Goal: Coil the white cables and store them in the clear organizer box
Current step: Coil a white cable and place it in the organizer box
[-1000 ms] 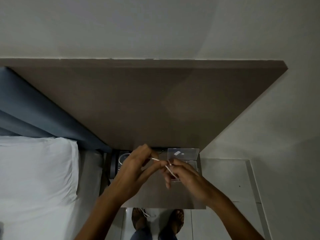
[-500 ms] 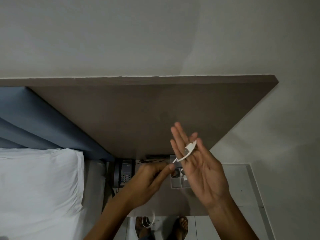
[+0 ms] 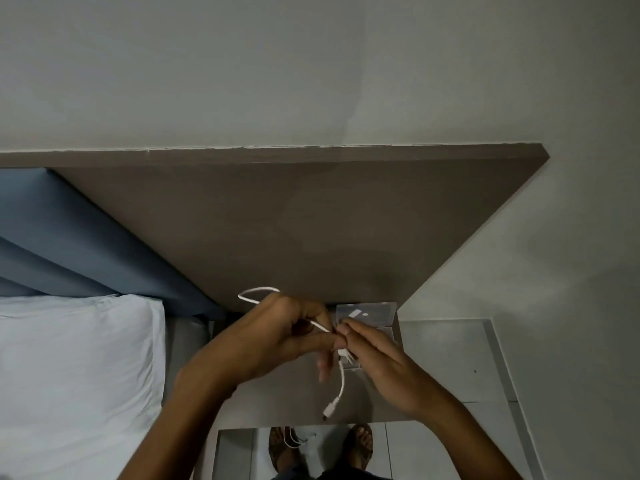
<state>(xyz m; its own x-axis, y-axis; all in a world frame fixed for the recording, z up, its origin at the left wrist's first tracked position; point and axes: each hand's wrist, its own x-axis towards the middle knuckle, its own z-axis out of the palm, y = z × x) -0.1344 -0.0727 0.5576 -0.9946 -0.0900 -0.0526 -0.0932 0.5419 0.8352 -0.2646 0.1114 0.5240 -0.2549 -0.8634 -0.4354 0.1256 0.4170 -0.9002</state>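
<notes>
Both hands meet over the small brown bedside table [image 3: 298, 403]. My left hand [image 3: 273, 337] is closed around a white cable [image 3: 341, 379]; a loop of it sticks out above the knuckles and a plug end hangs down toward the table's front edge. My right hand [image 3: 381, 362] pinches the same cable where the fingertips meet. The clear organizer box [image 3: 367, 311] stands open at the back right of the table, partly hidden behind my right hand. Another white cable [image 3: 292, 439] hangs below the table edge near my feet.
A tall brown headboard panel [image 3: 311, 223] rises behind the table. A bed with a white pillow [image 3: 76, 375] and blue padding [image 3: 69, 237] lies to the left. Pale floor tiles [image 3: 457, 362] lie to the right, and my sandalled feet [image 3: 360, 445] show below.
My right hand, raised with open fingers half a second ago, has come down to meet the left. A cable loop now sticks out above my left hand. The camera tilted slightly.
</notes>
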